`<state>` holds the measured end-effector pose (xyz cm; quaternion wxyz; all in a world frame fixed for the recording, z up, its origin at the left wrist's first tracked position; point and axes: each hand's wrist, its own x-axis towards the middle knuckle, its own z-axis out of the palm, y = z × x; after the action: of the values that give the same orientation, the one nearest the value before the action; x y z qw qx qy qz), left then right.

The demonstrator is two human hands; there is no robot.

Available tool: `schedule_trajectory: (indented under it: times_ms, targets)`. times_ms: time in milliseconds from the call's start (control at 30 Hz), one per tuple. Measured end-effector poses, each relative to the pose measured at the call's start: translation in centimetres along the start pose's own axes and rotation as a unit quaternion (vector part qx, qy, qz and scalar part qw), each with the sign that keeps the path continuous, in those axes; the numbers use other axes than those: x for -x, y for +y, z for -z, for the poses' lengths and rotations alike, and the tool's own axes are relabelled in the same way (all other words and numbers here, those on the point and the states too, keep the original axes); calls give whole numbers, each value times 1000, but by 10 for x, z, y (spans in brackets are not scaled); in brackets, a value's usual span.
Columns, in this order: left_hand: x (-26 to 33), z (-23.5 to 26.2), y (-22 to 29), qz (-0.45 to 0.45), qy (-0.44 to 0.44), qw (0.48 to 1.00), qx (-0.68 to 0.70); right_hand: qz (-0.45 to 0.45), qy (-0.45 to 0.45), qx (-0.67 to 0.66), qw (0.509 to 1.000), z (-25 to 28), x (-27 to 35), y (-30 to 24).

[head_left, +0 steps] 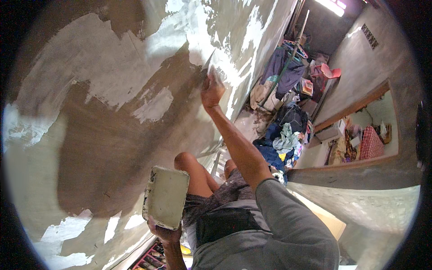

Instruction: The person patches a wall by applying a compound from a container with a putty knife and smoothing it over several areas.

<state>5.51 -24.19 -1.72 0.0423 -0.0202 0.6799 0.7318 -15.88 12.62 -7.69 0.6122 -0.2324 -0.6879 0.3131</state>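
My right hand (213,91) is raised on my outstretched arm, closed around a putty knife (209,61). Its thin blade tilts up against the wall (130,135), which bears uneven patches of white filler (229,58) over grey-brown plaster. Low in front of me, my left hand (164,232) grips the near end of a rectangular tub (166,196). Pale paste coats the tub's inside, and dark smears mark its rim. Most of the left fingers are hidden beneath the tub.
Heaped clothes (283,137) lie on the floor to the right. Beyond them, garments (283,69) hang near a long pole (288,63). A framed opening (378,130) cuts the right wall. Below left is a red rack (150,258). A light tube (332,6) glows overhead.
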Motion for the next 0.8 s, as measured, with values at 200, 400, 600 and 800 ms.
schedule_trajectory:
  times_ms: [200,400,600,800]
  targets:
    - [0,-7,3,163,115,951,237,-23,-82,20,996,53,15,-18]
    - [-1,-16,5,112,23,970,216,-182,-70,32,980,59,-42,48]
    - [0,-16,5,124,19,958,259,-213,-142,-43,966,46,-61,53]
    - [-3,-4,-6,150,-27,934,324,-217,-123,-116,961,49,-55,25]
